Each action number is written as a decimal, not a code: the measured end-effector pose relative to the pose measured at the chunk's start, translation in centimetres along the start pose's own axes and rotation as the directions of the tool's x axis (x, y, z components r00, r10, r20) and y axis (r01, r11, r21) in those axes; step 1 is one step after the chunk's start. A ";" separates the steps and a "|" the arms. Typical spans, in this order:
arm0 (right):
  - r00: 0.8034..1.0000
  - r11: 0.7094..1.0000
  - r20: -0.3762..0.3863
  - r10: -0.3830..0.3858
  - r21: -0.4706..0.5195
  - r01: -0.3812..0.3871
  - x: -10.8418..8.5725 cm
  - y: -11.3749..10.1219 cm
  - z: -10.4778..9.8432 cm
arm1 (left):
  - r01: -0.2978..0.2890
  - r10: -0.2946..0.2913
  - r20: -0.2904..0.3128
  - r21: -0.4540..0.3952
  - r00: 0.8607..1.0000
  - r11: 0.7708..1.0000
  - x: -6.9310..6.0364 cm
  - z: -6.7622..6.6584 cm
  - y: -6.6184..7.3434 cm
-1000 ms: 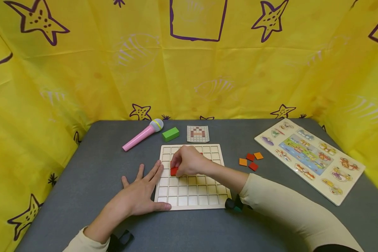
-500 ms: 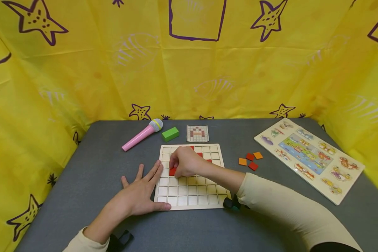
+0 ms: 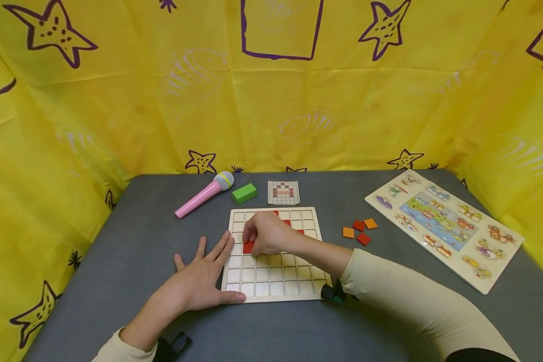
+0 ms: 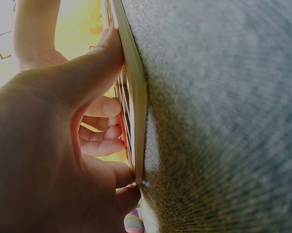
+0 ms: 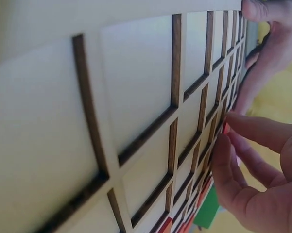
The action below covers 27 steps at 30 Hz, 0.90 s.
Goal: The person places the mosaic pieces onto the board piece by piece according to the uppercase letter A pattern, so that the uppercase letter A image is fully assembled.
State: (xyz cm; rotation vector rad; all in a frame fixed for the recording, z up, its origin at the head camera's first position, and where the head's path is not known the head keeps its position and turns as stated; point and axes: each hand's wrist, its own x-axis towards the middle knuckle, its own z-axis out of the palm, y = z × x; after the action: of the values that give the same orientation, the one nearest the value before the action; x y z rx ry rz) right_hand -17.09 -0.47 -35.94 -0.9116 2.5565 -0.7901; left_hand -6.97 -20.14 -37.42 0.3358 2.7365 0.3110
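A wooden grid board (image 3: pixel 262 288) lies flat on the table, with several red tiles (image 3: pixel 287 222) set in its upper cells. My right hand (image 3: pixel 271 234) is over the board's left part, thumb and fingertips pinching a red tile (image 3: pixel 248 248) at a cell. In the right wrist view a sliver of that red tile (image 5: pixel 226 128) shows at the fingertips; the hand hides the cells behind it. My left hand (image 3: pixel 203 279) lies with spread fingers at the board's left side. Its thumb rests on the lower left corner, and its fingertips touch the left edge.
Loose orange and red tiles (image 3: pixel 359 225) lie right of the board. Behind it are a small pattern card (image 3: pixel 283 193), a green block (image 3: pixel 244 193) and a pink toy microphone (image 3: pixel 203 196). A wooden picture puzzle (image 3: pixel 443 229) lies at the far right. Yellow cloth (image 3: pixel 271 115) encloses the table's back and sides.
My right hand has shifted very slightly left over the board, baring more red tiles behind it, and then held there. The left hand has stayed in place.
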 end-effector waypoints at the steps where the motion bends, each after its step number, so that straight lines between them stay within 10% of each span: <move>1: 1.000 1.000 0.000 -0.002 0.000 0.002 -0.1 0.0 -0.1 | 0.000 0.000 0.001 -0.001 1.000 1.000 0.0 0.0 0.0; 27: 0.996 0.984 -0.039 0.075 0.167 -0.067 -4.9 1.4 -4.3 | 0.015 -0.015 0.008 0.006 1.000 1.000 0.2 0.1 0.1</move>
State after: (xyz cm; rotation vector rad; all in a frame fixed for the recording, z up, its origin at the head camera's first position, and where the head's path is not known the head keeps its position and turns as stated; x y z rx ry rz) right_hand -16.04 5.38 -32.86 -0.7547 2.5016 -0.9950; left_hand -7.09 -19.97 -37.56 0.3175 2.7317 0.2967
